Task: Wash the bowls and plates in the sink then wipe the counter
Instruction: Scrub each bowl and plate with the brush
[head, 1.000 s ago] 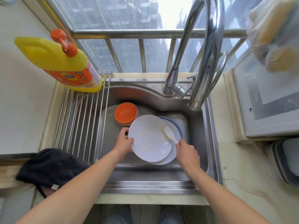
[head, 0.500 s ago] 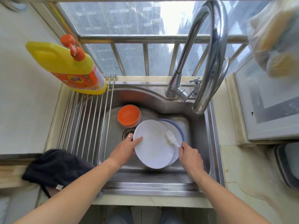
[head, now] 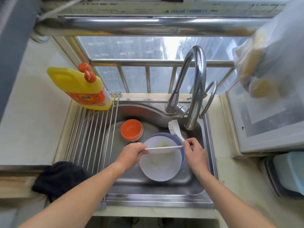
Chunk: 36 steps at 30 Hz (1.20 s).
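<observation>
Over the sink (head: 204,178): left hand (head: 131,153) and right hand (head: 194,152) pinching opposite rims of 1 white plate (head: 164,147), held edge-on above a second white plate (head: 158,167) stacked on a blue one (head: 180,145). Right hand also gripping a white dish brush (head: 174,128), bristles up. Orange bowl (head: 131,130) behind.

Both hands hold white plate (head: 164,147) edge-on over sink (head: 194,185).
</observation>
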Each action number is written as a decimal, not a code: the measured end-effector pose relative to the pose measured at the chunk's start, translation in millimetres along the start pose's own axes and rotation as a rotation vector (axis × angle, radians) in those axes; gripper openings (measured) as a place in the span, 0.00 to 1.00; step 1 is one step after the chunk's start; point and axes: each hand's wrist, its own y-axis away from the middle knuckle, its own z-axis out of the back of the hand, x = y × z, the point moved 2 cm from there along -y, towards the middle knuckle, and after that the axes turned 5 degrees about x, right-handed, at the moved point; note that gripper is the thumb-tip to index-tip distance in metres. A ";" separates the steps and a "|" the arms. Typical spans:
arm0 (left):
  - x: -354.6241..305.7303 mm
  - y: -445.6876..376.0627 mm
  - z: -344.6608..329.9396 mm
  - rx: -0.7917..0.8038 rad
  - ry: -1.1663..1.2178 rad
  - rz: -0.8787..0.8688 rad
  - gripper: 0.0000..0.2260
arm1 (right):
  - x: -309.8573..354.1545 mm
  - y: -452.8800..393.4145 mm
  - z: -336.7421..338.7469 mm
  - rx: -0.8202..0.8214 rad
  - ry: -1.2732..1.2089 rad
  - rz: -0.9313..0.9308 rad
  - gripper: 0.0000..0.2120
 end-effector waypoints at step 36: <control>11.1 -7.7 -14.7 0.058 0.786 0.769 0.07 | 28.6 9.1 -57.9 0.440 -0.052 0.150 0.04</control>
